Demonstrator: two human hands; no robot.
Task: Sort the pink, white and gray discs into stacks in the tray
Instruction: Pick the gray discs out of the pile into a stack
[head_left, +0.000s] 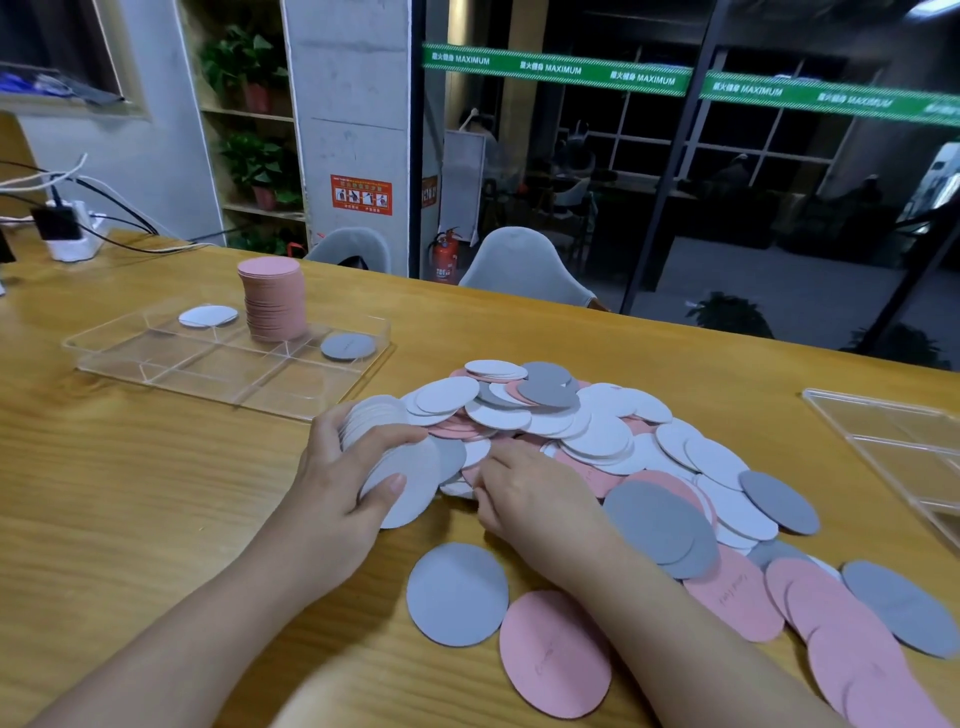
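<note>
Wooden table (130, 493), seen from above and behind two bare forearms. Left hand (337, 483) wrapped around a bundle of white discs (395, 457) — thumb across the front face, fingers curled over the top edge, bundle tilted on its side at the near-left edge of the pile. Right hand (530, 493) just beside it, palm down, fingertips tucked into the discs at the pile's near edge; whether pinching one or merely touching, impossible to tell, fingertips hidden.

Big loose pile of discs (597, 441) spread across the middle and right of the table, pink, white and gray mixed and overlapping. Nearest the camera, one gray disc (457, 595) lying flat beside a pink disc (553, 654), edges touching or nearly so.

Clear tray (156, 364) with dividers at far left, well apart from the pile. Inside it, along the far row: tall pink stack (272, 299) in the middle compartment, a few white discs (208, 316) lying flat in the compartment to its left, a gray disc or two (347, 346) flat to its right. Near row of compartments bare.

Second clear tray (893, 447) at the right edge, partly cut off. Power strip (72, 234) with cables at far left — two gray chairs (519, 265) behind the table.
</note>
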